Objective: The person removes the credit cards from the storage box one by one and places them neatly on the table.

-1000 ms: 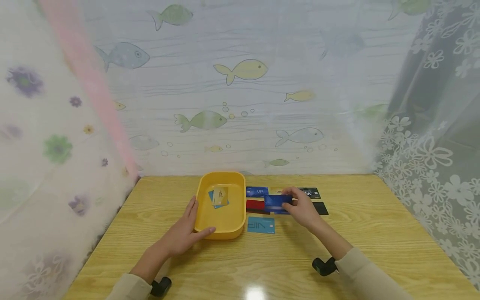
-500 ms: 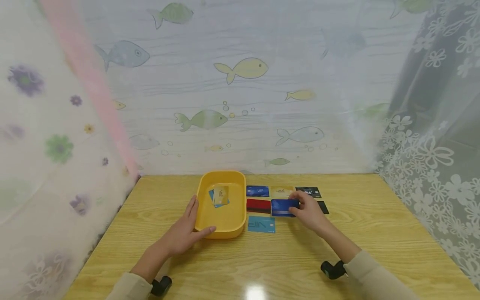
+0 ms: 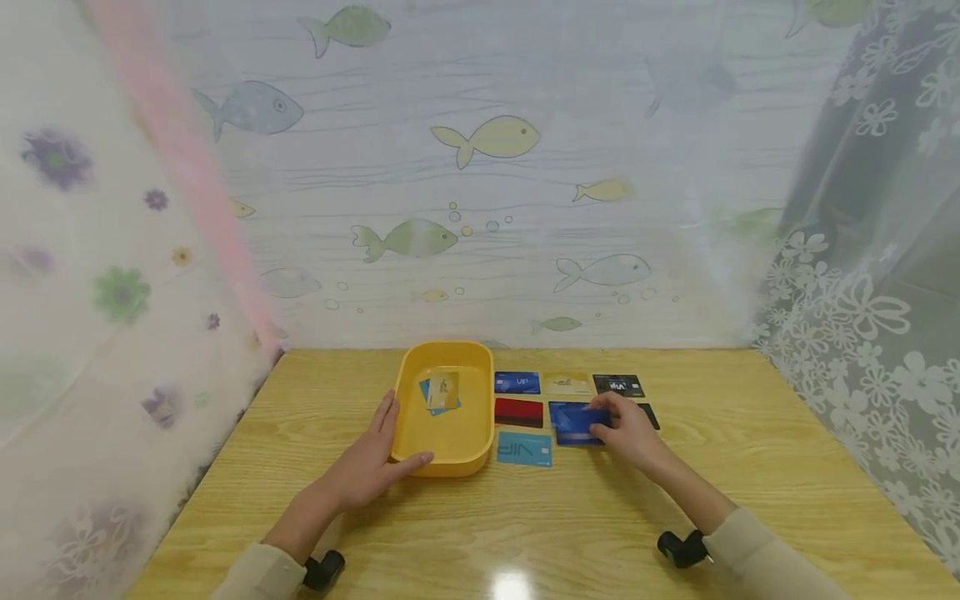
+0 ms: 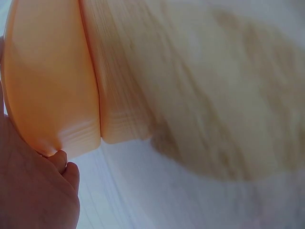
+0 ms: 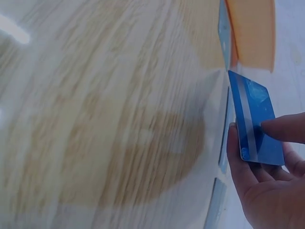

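My right hand [image 3: 631, 432] pinches a dark blue card [image 3: 576, 423] between thumb and fingers; in the right wrist view the card [image 5: 255, 119] is tilted, with a pale stripe across it. My left hand [image 3: 362, 467] rests against a yellow plastic tub [image 3: 442, 469], fingers along its left side and thumb at the front rim. Inside the tub lie a gold card [image 3: 444, 390] and a blue card mostly hidden under it. On the table by the held card are a red card [image 3: 518, 412], a light blue VIP card [image 3: 524, 449] and a black card [image 3: 652, 414], partly behind my hand.
Behind these, a blue VIP card [image 3: 517, 382], a gold card [image 3: 566, 383] and a black VIP card [image 3: 618, 385] lie in a row. The wooden table [image 3: 450, 533] ends at a fish-printed curtain [image 3: 480, 208]. Patterned curtains also hang at both sides.
My right hand has drawn the blue card to the right, off the red card, then slightly toward me. The left hand and tub have stayed put.
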### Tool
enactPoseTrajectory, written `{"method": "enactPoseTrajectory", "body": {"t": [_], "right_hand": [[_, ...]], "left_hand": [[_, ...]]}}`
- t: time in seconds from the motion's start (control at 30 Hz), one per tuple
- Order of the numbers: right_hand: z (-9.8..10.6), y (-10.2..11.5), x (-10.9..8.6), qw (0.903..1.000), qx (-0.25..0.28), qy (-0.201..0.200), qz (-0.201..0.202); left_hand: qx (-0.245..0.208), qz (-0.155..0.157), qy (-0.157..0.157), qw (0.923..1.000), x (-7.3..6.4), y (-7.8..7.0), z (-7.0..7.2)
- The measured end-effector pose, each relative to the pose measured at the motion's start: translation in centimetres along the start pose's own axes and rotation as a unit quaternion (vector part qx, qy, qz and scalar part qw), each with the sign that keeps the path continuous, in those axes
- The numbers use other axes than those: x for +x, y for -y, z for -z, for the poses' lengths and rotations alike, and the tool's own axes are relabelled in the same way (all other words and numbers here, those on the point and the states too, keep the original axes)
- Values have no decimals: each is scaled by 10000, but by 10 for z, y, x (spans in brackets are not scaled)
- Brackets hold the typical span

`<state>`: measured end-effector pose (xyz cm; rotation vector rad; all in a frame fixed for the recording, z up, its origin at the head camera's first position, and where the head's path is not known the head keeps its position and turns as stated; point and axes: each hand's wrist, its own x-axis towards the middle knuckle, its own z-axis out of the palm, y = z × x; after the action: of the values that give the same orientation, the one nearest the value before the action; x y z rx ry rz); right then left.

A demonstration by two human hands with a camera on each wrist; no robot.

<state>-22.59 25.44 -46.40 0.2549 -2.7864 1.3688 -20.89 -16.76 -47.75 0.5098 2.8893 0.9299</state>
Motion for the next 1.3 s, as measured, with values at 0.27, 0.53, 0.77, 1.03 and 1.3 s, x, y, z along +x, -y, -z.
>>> {"method": "enactPoseTrajectory", "body": {"t": [0.27,0.53,0.77,1.03,1.3], "right_hand": [[3,-5,-5,9994,-277,104,167],[5,-9,-6,9948,-891,320,378],[4,-10,-8,9902,-1138,463,665],[2,-8,-9,9858,-1340,484,894],[0,-4,-11,9871,-1350,504,696]], "left_hand": [[-45,48,42,10000,0,-2,1],[-7,54,18,10000,1,-2,1],[56,74,14,10000,0,-2,0],[78,44,6,10000,0,-2,0],[121,49,17,9999,-1,-3,0]]}}
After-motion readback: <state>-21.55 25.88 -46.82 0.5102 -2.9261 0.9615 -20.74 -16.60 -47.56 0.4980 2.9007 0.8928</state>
